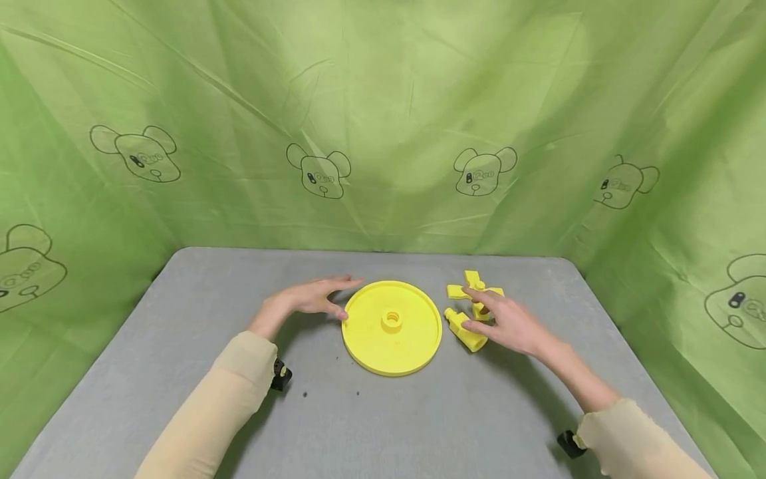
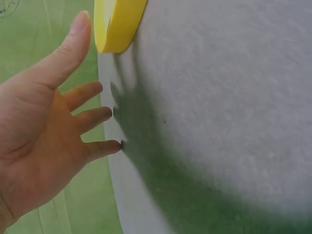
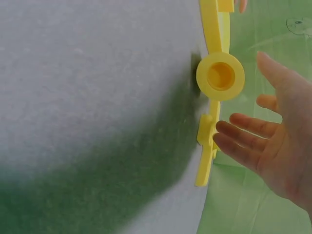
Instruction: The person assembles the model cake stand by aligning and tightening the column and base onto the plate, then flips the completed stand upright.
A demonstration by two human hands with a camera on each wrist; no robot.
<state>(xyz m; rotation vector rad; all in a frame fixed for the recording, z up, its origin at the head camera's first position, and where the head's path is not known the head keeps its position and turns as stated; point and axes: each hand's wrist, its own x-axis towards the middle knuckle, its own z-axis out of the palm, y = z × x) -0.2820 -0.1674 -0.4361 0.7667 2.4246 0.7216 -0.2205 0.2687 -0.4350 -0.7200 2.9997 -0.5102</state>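
A round yellow disc with a raised rim and a hollow central hub lies on the grey table. My left hand is at its left edge, fingers spread and holding nothing; in the left wrist view the thumb points toward the disc's rim. To the right of the disc lies a yellow bottle-shaped piece with a narrow neck, its round hollow end facing the right wrist camera. Behind it lies a yellow cross-shaped piece. Over these two, my right hand reaches with fingers extended and apart.
The grey table carries a few small dark specks near the disc. Green curtains printed with bear heads hang behind it and along both sides. A small black device is strapped at each wrist.
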